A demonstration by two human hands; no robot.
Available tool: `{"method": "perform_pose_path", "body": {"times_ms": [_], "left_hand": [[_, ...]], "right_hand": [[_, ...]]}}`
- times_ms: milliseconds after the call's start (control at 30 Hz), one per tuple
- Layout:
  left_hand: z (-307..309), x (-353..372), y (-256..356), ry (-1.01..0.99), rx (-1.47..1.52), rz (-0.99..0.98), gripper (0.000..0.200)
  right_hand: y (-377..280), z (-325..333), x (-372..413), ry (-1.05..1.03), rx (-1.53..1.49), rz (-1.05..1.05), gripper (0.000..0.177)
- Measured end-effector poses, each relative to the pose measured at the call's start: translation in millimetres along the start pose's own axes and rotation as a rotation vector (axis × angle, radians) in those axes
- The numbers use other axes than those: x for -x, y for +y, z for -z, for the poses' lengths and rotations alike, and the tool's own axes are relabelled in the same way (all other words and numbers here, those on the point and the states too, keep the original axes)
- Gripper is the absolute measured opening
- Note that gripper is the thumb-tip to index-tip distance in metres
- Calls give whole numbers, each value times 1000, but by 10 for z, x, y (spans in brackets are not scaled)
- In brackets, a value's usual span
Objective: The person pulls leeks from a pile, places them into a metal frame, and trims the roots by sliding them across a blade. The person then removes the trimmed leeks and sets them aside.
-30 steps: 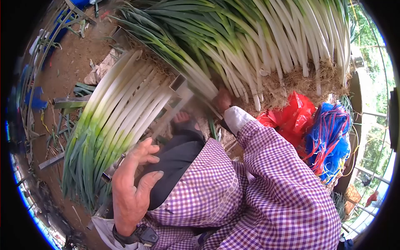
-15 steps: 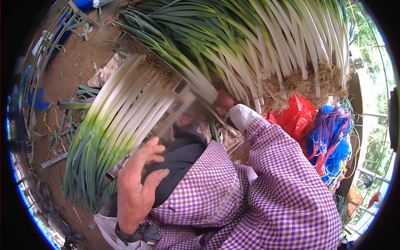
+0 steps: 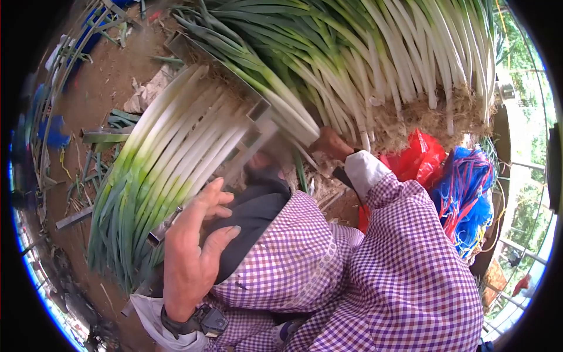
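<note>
My right hand (image 3: 332, 144) is closed around the white lower ends of a few long green onions (image 3: 287, 114), at the edge of a metal bar (image 3: 237, 88). Their green leaves stretch away to the upper left, beside the big pile. My left hand (image 3: 196, 252) is held up with thumb and fingers apart, and nothing lies in it. Close to that hand, a neat row of green onions (image 3: 170, 141) rests across a metal frame, white ends toward the bar and leaves hanging down toward me. Roots at the bar are partly blurred.
A large pile of green onions (image 3: 404, 53) with shaggy roots fills the top. Red plastic (image 3: 416, 155) and a bundle of blue and red ties (image 3: 463, 196) sit at the right. Metal frame ends (image 3: 75, 217) stick out at the left above soil with leaf scraps.
My right hand has shifted a little to the right, drawing the green onions along the bar. My left hand stays nearly in place, fingers still apart.
</note>
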State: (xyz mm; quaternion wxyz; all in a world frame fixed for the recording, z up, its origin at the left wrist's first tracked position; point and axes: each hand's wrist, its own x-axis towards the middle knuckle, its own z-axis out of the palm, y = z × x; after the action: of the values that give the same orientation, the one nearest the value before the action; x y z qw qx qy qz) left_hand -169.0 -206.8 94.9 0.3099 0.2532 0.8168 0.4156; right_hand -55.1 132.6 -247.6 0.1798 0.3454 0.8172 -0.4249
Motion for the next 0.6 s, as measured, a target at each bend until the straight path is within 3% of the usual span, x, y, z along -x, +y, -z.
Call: {"method": "perform_pose_path", "body": {"times_ms": [167, 400, 500, 600], "left_hand": [[-1, 18, 1, -3, 23, 17, 62], [-24, 46, -31, -3, -24, -35, 63], [-29, 14, -65, -7, -54, -98, 63], [-36, -13, -45, -11, -57, -99, 62]], "right_hand": [[518, -457, 38, 71, -40, -7, 66], [883, -931, -186, 185, 50, 43, 34], [780, -997, -122, 323, 141, -150, 53], [433, -850, -44, 159, 3, -256, 54]]}}
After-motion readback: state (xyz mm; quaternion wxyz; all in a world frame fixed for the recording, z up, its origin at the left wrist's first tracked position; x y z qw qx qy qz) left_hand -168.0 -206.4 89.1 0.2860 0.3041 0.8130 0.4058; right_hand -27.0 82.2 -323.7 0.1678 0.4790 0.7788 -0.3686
